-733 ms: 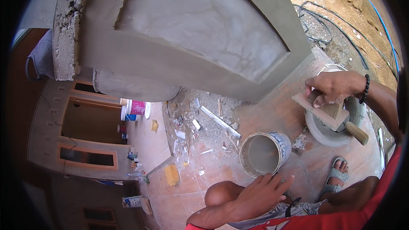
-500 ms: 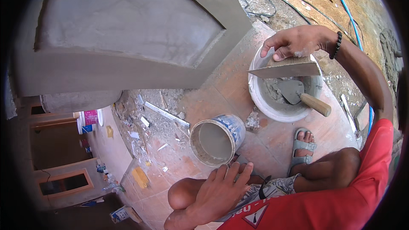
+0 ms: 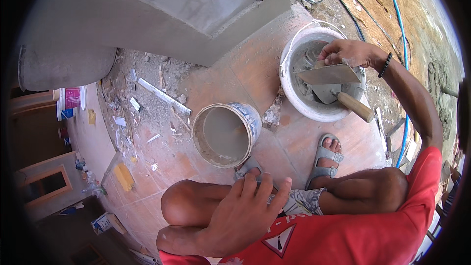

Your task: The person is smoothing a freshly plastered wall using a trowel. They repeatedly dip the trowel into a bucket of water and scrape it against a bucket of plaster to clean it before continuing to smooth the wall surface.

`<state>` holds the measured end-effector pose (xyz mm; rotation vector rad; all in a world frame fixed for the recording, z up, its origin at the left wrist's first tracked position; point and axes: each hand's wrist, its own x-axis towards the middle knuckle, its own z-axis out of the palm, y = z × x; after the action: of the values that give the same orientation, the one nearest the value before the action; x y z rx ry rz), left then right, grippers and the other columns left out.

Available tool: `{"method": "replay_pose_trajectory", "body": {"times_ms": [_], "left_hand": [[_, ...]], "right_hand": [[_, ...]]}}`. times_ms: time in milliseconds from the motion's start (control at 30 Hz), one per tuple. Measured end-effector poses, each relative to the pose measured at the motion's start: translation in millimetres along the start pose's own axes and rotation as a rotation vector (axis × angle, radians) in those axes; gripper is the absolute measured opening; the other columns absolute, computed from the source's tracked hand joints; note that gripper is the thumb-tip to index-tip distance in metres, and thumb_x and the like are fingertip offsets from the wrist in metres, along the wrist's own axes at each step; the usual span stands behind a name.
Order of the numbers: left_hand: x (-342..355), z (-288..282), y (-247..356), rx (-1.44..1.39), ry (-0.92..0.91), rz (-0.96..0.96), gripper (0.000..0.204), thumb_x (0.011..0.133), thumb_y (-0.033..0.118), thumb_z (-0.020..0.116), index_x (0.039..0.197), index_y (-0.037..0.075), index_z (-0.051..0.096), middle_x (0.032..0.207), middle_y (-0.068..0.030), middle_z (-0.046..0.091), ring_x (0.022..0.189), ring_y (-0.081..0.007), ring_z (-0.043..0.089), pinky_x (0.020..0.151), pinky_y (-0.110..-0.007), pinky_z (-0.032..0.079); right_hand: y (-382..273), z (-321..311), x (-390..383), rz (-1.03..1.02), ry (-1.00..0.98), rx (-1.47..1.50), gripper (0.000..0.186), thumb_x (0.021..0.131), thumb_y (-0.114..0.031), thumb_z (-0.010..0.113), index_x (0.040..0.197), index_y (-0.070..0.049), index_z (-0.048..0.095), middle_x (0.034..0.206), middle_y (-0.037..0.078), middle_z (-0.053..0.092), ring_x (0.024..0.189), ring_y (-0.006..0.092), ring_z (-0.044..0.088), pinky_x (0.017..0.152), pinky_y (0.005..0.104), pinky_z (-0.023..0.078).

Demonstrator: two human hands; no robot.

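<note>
My right hand is closed around a flat plastering trowel and holds it over a white bucket. The trowel's blade is tilted, and its grip is mostly hidden by my fingers. Grey wet mortar lies in the bucket. A pointed trowel rests there too, its wooden handle leaning out over the near right rim. Whether the flat blade touches it, I cannot tell. Above my lap, my left hand is empty, palm down, with its fingers apart.
A second bucket with murky grey liquid stands left of the first, close to my feet. Farther left lie rubble and a white strip. A grey plastered structure rises at the far left. A blue hose runs along the right.
My view has shifted, so the buckets sit higher and farther left. The flat trowel has come from the bucket's far side to over its middle. My left hand stays spread over my lap.
</note>
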<state>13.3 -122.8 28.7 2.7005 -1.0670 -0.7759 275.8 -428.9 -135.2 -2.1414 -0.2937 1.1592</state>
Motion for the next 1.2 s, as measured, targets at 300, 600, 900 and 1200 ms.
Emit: {"method": "replay_pose_trajectory", "body": {"times_ms": [300, 600, 900, 1200], "left_hand": [[-5.6, 26.8, 13.8, 0.083, 0.118, 0.04, 0.054, 0.093, 0.033, 0.058, 0.141, 0.006, 0.057, 0.119, -0.0205, 0.063, 0.109, -0.0392, 0.061, 0.092, -0.044, 0.052], [-3.6, 0.3, 12.2, -0.142, -0.017, 0.013, 0.048, 0.087, 0.025, 0.066, 0.131, 0.006, 0.064, 0.139, -0.019, 0.058, 0.124, -0.0384, 0.054, 0.106, -0.052, 0.043], [-1.9, 14.4, 24.9, -0.24, -0.047, -0.064, 0.051, 0.091, 0.024, 0.061, 0.14, 0.012, 0.053, 0.13, -0.0178, 0.057, 0.116, -0.0371, 0.057, 0.095, -0.048, 0.047], [4.7, 8.8, 30.3, -0.056, 0.015, 0.036, 0.049, 0.09, 0.021, 0.062, 0.136, 0.008, 0.053, 0.118, -0.0183, 0.058, 0.108, -0.035, 0.058, 0.09, -0.043, 0.048]], "right_hand": [[-153.4, 69.3, -7.3, -0.401, -0.357, 0.007, 0.039, 0.091, -0.011, 0.064, 0.128, 0.002, 0.064, 0.105, 0.009, 0.071, 0.098, 0.0173, 0.065, 0.087, 0.0316, 0.052], [-196.6, 263.7, 96.3, -1.013, -0.097, -0.788, 0.014, 0.078, -0.009, 0.069, 0.085, 0.0, 0.077, 0.086, 0.023, 0.074, 0.083, 0.0385, 0.075, 0.068, 0.047, 0.061], [-195.0, 242.0, 90.5, -0.951, -0.225, -0.781, 0.02, 0.077, -0.01, 0.073, 0.093, 0.002, 0.077, 0.095, 0.023, 0.076, 0.094, 0.0394, 0.075, 0.079, 0.0461, 0.061], [-195.5, 240.3, 73.1, -1.068, 0.047, -0.666, 0.016, 0.081, -0.01, 0.068, 0.088, 0.002, 0.076, 0.088, 0.023, 0.074, 0.087, 0.0375, 0.075, 0.074, 0.0459, 0.06]]}}
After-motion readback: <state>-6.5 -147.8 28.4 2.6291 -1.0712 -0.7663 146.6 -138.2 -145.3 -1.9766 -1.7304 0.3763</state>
